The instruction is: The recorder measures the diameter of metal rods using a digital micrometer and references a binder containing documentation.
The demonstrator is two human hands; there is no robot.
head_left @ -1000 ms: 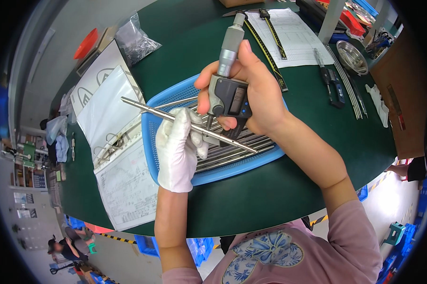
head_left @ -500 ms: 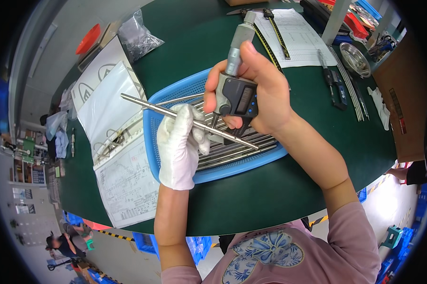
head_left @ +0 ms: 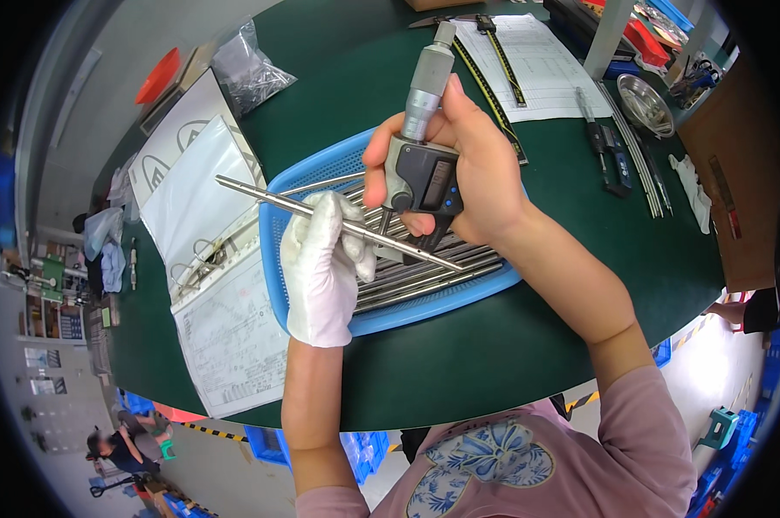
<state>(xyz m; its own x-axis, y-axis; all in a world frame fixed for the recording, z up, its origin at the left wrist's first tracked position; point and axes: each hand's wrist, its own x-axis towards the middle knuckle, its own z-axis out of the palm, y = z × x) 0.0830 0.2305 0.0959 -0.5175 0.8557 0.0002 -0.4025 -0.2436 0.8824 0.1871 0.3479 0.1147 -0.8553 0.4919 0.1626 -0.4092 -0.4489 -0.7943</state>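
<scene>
1. Two hands above blue tray (head_left: pixel 321 177) of rods.
2. Gloved left hand (head_left: pixel 321 268), closed around steel rod (head_left: pixel 338 223), steadying it level.
3. Bare right hand (head_left: pixel 468 164), clasping digital micrometer (head_left: pixel 420 168) against rod for gauging.

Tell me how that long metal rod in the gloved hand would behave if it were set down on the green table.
The rod looks like thin, straight, polished metal, so it is probably stiff and will not droop. Being round and smooth, it would likely roll on the flat table unless laid in the blue tray. It may be slippery; the left hand wears a glove.
</scene>
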